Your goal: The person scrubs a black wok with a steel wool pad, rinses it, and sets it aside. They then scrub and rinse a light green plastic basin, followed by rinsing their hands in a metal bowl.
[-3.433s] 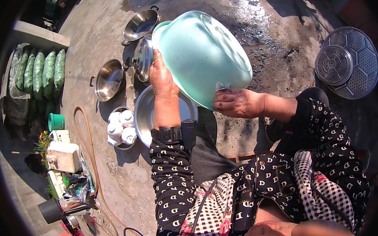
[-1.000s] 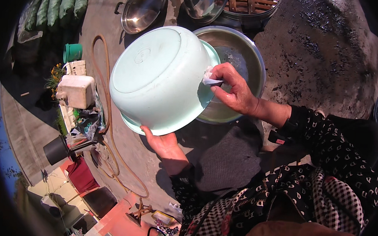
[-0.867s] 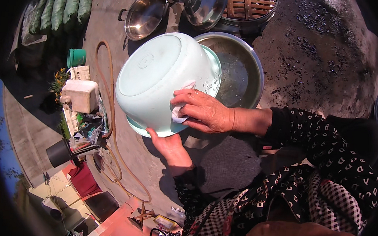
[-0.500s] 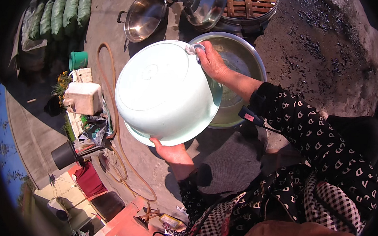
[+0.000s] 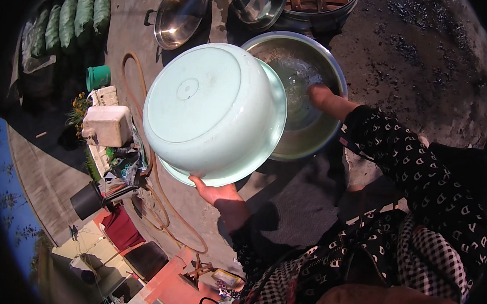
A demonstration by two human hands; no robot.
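Observation:
A pale mint-green plastic basin [image 5: 194, 96] is held tilted on its side, its outer base turned up. My left hand [image 5: 218, 198] grips its rim at the near edge, thumb on the outside and the other fingers hidden behind it. My right hand [image 5: 320, 95] reaches down into a wide metal basin [image 5: 341, 83] of water just to the right. Its fingers point into the stirred water [image 5: 295, 80] and do not show, so whatever they may hold is hidden. The green basin's rim overlaps the metal basin's left part in view.
A two-handled steel pan [image 5: 179, 17], a glass lid [image 5: 258, 5] and a slatted rack on a pot [image 5: 319, 2] stand at the back. A brown hose [image 5: 164, 214] curls along the left, near a green bucket [image 5: 98, 77]. Wet ground [image 5: 405, 61] lies to the right.
My right hand has left the green basin's surface, where it pressed a whitish wad, and gone down into the water, which now ripples. My left hand keeps the green basin, shifted slightly.

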